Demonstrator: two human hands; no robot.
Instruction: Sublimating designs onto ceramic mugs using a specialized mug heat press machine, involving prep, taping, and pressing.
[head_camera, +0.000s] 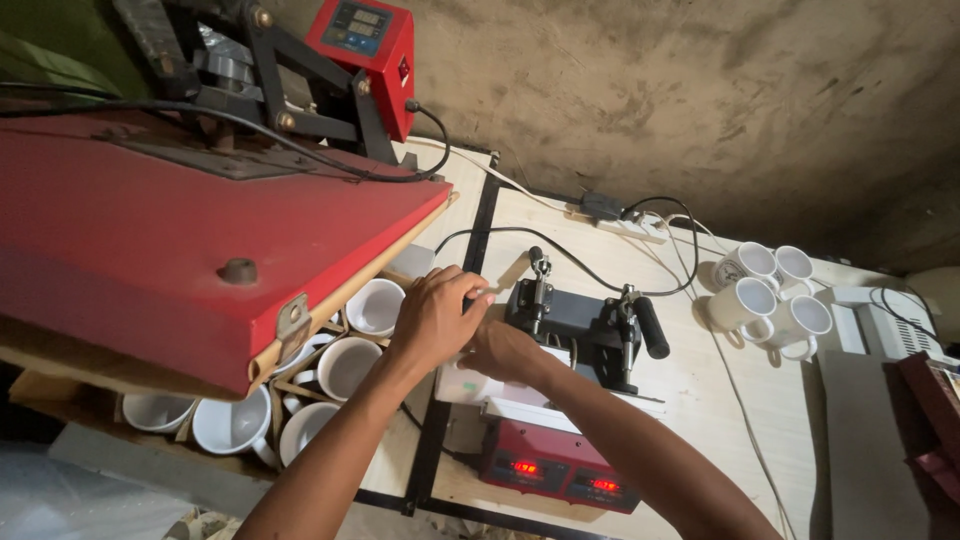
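Observation:
My left hand (435, 315) reaches in from the lower left and curls over the end of a white mug (462, 386) that lies on its side in a small black mug press (575, 325). Just right of it, my right hand (505, 350) rests on top of the same mug, its fingers partly hidden under the left hand. The press's black lever handle (652, 328) sticks out to the right. Below the mug sits the press's red control box (560, 470) with two lit red displays.
A big red flat heat press (180, 240) overhangs the left side, its red controller (365, 45) behind. Under it is a cardboard crate of several white mugs (345, 365). More white mugs (770, 295) stand at the right. A power strip (625, 225) and cables cross the wooden table (700, 390).

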